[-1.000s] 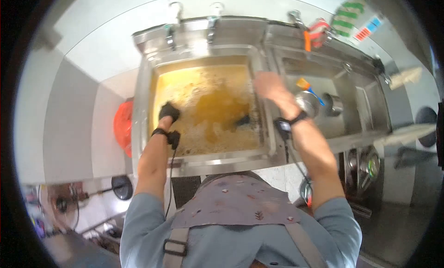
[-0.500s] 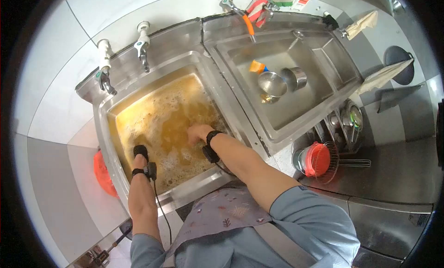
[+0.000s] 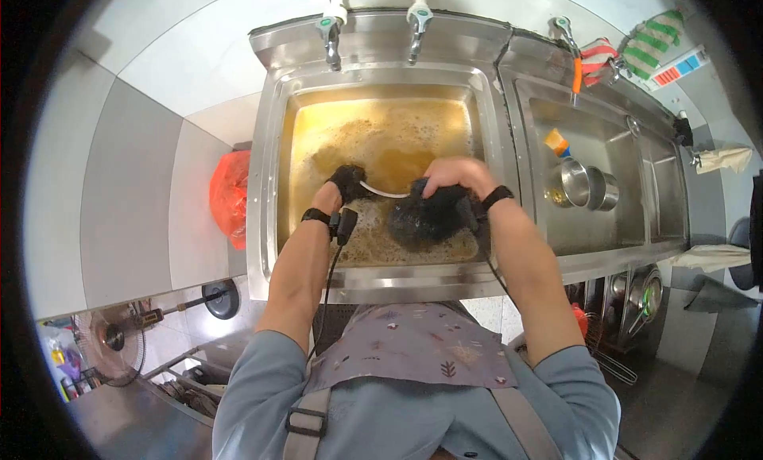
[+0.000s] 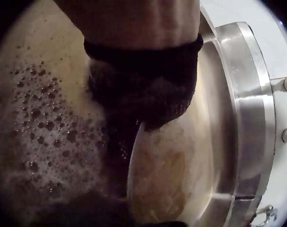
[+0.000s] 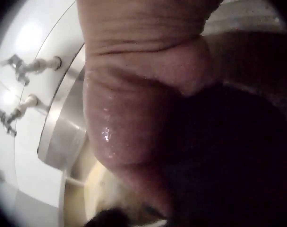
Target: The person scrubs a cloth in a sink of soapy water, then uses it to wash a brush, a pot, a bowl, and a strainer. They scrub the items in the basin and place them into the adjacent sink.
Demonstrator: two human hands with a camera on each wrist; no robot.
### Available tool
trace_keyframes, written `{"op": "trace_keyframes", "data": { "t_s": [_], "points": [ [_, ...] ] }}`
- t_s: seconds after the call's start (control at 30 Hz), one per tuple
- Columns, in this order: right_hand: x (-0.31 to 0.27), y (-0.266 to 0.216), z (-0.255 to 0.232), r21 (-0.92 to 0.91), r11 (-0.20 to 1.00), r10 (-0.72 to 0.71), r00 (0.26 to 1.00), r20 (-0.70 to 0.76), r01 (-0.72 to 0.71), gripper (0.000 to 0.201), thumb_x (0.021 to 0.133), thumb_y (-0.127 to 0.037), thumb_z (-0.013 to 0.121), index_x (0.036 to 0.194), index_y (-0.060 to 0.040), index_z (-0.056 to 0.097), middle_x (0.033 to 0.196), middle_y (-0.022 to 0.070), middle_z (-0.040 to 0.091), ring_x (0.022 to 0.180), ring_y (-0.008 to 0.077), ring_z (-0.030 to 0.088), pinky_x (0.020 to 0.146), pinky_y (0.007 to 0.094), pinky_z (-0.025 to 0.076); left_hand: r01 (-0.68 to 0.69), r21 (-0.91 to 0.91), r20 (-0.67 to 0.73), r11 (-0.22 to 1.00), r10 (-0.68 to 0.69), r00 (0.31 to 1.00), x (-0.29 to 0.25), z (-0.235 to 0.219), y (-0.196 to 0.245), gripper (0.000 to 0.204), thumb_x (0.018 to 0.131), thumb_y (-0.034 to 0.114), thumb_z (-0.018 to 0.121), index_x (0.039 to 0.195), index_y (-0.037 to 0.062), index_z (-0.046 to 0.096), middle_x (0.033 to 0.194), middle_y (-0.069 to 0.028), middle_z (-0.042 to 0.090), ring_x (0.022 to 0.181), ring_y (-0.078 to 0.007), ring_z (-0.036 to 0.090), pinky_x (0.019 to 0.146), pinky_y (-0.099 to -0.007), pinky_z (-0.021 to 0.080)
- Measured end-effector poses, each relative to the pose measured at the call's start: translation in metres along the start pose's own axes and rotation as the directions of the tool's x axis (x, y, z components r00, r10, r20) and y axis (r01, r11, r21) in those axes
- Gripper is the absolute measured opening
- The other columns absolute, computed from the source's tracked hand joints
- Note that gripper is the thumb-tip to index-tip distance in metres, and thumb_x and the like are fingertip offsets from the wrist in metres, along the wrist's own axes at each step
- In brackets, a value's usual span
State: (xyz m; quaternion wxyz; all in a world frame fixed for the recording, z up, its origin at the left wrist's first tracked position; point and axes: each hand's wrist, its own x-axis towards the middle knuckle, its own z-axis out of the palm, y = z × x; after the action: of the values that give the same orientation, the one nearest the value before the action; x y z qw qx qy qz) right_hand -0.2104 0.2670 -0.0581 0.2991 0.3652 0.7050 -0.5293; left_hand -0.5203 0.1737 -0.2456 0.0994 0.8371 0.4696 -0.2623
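Observation:
In the head view my left hand, in a black glove, is at the water in the left sink. It grips the end of a thin white curved rim, which also shows beside the glove in the left wrist view; the rest of that piece is hidden. My bare, wet right hand holds a dark, wet, bunched cloth-like thing at the rim's other end, thumb on top. That dark bulk fills much of the right wrist view, where most of my right fingers are hidden.
Murky yellow, foamy water fills the left sink. Two taps stand behind it. The right sink holds metal pots and an orange-and-blue thing. A red plastic bag sits at the left side.
My right hand went from the sink's right edge down into the water, and now holds the dark thing at the surface. The white rim has come into view between my hands. The head view has swung around.

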Motion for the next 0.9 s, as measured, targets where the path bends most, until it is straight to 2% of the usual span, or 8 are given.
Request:
{"op": "trace_keyframes", "data": {
  "t_s": [0.07,0.1,0.2,0.33,0.37,0.47,0.6,0.9],
  "points": [
    [-0.043,-0.015,0.0,0.107,0.994,0.045,0.978,-0.206,-0.023,0.064,0.075,-0.036,0.08,0.129,-0.0036,0.065,0.124,0.0125,0.068,0.114,0.0264,0.063,0.095,0.0402,0.049,-0.009,-0.042,-0.702,0.999,-0.023,0.712,0.001,0.033,0.0,0.037,0.081,0.012,0.073,0.117,0.0095,0.067,0.107,-0.0147,0.071,0.09,-0.0362,0.069,0.082,-0.0409,0.056],
    [-0.056,-0.016,0.0,0.224,0.974,0.114,0.909,-0.402,-0.023,0.066,0.075,-0.035,0.08,0.13,-0.0023,0.063,0.126,0.0117,0.067,0.117,0.0248,0.061,0.097,0.0386,0.048,-0.085,-0.174,-0.757,0.981,-0.078,0.649,0.002,0.031,0.002,0.037,0.082,0.011,0.072,0.118,0.0095,0.067,0.106,-0.0147,0.07,0.089,-0.0358,0.069,0.08,-0.0417,0.056],
    [-0.011,0.041,-0.001,0.542,0.803,0.147,0.799,-0.583,0.248,0.064,0.079,-0.033,0.078,0.131,-0.0011,0.061,0.132,0.0139,0.063,0.122,0.0256,0.058,0.099,0.0402,0.046,-0.153,-0.954,-0.264,0.257,-0.484,0.834,-0.007,0.0,0.022,0.037,0.083,0.008,0.07,0.12,0.0096,0.065,0.105,-0.0148,0.069,0.086,-0.0349,0.069,0.076,-0.0441,0.056],
    [0.031,0.054,0.004,0.727,0.518,0.164,0.783,-0.6,0.45,0.049,0.092,-0.026,0.068,0.132,0.0005,0.059,0.135,0.0161,0.061,0.129,0.0304,0.054,0.103,0.0417,0.044,-0.213,-0.86,0.066,-0.464,-0.515,0.855,-0.025,-0.027,0.042,0.039,0.085,0.004,0.066,0.123,0.0098,0.062,0.102,-0.0149,0.068,0.081,-0.0336,0.068,0.071,-0.0473,0.057],
    [0.052,0.059,0.008,0.662,0.627,0.245,0.702,-0.669,0.412,0.046,0.095,-0.028,0.064,0.131,0.001,0.06,0.131,0.0177,0.064,0.125,0.0314,0.058,0.102,0.0425,0.046,-0.235,-0.805,0.098,-0.545,-0.512,0.854,-0.032,-0.033,0.044,0.039,0.086,0.003,0.066,0.124,0.0099,0.061,0.101,-0.0149,0.068,0.08,-0.0332,0.068,0.069,-0.0481,0.057],
    [0.069,0.044,0.023,0.061,0.998,0.06,0.562,-0.825,-0.016,0.05,0.099,-0.036,0.055,0.133,0.001,0.056,0.127,0.0212,0.065,0.12,0.0387,0.06,0.101,0.05,0.046,-0.261,-0.706,0.135,-0.658,-0.487,0.863,-0.035,-0.047,0.05,0.04,0.087,0.0,0.063,0.126,0.01,0.059,0.1,-0.0149,0.067,0.077,-0.0323,0.068,0.065,-0.0505,0.058],
    [0.067,0.01,0.039,-0.244,0.929,0.044,0.737,-0.675,-0.28,0.068,0.095,-0.04,0.059,0.14,0.0093,0.046,0.132,0.0314,0.058,0.124,0.042,0.057,0.107,0.0451,0.043,-0.278,-0.672,0.142,-0.687,-0.487,0.862,-0.044,-0.066,0.057,0.047,0.087,-0.002,0.062,0.132,0.0094,0.054,0.099,-0.0127,0.064,0.074,-0.0289,0.065,0.062,-0.0426,0.056],
    [0.081,-0.025,0.058,-0.001,0.995,0.071,0.732,-0.678,-0.097,0.104,0.073,-0.059,0.072,0.146,0.0065,0.037,0.13,0.0314,0.06,0.118,0.0418,0.062,0.101,0.0457,0.047,-0.269,-0.692,0.11,-0.669,-0.467,0.877,-0.034,-0.041,0.053,0.051,0.088,0.007,0.065,0.137,0.0076,0.05,0.097,-0.0121,0.066,0.082,-0.027,0.064,0.071,-0.0375,0.055]
  ]
}}
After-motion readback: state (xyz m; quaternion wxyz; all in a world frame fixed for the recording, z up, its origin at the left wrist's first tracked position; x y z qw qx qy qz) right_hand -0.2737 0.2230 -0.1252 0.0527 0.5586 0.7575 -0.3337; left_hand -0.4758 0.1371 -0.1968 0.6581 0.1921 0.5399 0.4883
